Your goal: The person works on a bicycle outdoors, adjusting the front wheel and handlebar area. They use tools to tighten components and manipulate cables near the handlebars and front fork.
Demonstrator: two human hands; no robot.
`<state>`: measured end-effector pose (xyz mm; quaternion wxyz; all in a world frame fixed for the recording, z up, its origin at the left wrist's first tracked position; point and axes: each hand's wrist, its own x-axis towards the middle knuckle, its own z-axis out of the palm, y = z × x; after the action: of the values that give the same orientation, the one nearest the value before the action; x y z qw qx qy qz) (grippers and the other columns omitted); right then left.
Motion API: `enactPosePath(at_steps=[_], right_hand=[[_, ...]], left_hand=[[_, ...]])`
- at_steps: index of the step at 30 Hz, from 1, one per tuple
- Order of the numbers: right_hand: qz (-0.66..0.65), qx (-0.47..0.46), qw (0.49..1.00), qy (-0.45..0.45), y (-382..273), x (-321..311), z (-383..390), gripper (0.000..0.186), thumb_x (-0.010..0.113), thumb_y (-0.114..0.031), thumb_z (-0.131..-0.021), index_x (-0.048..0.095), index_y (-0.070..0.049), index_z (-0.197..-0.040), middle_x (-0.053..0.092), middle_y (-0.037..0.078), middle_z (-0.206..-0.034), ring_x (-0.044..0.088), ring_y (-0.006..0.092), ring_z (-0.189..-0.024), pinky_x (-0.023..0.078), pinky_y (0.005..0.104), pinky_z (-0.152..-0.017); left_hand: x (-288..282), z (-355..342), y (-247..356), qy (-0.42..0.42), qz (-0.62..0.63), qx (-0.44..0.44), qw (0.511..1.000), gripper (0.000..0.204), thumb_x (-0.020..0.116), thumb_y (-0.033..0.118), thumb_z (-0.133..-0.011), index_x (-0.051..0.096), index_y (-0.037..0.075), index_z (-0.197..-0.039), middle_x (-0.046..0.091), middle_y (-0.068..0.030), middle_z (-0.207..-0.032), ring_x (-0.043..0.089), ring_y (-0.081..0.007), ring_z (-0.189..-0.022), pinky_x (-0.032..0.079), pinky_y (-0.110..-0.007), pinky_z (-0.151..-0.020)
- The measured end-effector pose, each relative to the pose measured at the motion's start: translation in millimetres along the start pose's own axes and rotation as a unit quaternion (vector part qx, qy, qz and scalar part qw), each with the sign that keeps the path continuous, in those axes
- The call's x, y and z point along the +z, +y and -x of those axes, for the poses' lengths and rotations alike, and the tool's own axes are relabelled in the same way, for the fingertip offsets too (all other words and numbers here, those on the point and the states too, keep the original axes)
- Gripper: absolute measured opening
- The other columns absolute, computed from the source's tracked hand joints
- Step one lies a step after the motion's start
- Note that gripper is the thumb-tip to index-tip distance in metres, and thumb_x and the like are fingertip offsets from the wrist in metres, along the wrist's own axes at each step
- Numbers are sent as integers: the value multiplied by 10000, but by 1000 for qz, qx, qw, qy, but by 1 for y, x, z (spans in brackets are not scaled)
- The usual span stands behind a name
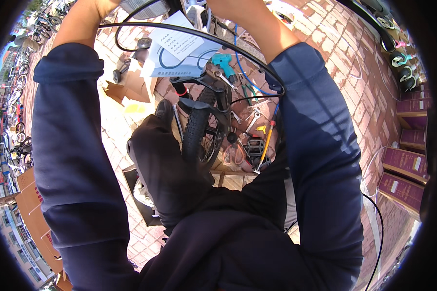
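Observation:
Both my arms reach up to the top edge. Only the base of my left hand (106, 5) shows there, its fingers cut off by the frame. My right hand (224, 6) is likewise cut off, so what either holds is hidden. A black cable (179, 26) arcs from beside my left wrist across to my right sleeve. Just beneath the cable lie a printed white paper (178, 40) and a larger white sheet with blue curves (192, 63). Below them, between my legs, stands a bicycle front wheel (195, 128) with a black fork (222, 102).
Right of the wheel, a teal power drill (222, 60), wrenches (252, 121), a black pedal (255, 145) and a yellow-handled tool (267, 141) lie on brick paving. An opened cardboard box (128, 92) lies left. Purple boxes (405, 162) line the right; bicycles (20, 126) stand far left.

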<state>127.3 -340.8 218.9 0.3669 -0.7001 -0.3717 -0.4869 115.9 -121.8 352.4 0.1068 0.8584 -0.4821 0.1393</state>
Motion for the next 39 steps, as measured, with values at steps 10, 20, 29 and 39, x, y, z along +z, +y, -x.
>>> enactPosePath(at_steps=[10, 20, 29, 39], right_hand=[[-44, 54, 995, -73, 5, -11, -6, 152, 644, -72, -931, 637, -10, -793, 592, 114, -714, 583, 271, -672, 459, 404, -619], [-144, 171, 967, -122, 19, -6, 2, 163, 611, -95, -966, 680, -2, -852, 627, 93, -738, 609, 243, -703, 488, 374, -663], [192, 90, 965, -157, -3, 14, 47, 189, 641, -155, -879, 817, -129, -943, 731, 159, -768, 732, 345, -733, 576, 413, -652], [-365, 542, 699, -291, -49, -64, -28, 162, 643, -128, -955, 692, -35, -1078, 694, 69, -901, 642, 162, -832, 505, 339, -727]], left_hand=[[-1, 2, 15, 2, 101, -72, 992, 293, 519, 141, -933, 739, -48, -964, 737, -155, -855, 662, -235, -758, 505, -346, -719], [-3, -3, 3, -7, -12, 22, 1000, 163, 608, 129, -881, 671, 5, -797, 668, -170, -757, 656, -320, -703, 502, -383, -668], [-3, -4, 4, 10, -37, 22, 999, 161, 619, 130, -844, 611, 40, -712, 625, -150, -707, 627, -339, -652, 484, -401, -616], [8, -13, 14, 46, -46, 57, 996, 164, 657, 175, -807, 673, 11, -806, 666, -217, -780, 639, -422, -731, 494, -428, -656]])
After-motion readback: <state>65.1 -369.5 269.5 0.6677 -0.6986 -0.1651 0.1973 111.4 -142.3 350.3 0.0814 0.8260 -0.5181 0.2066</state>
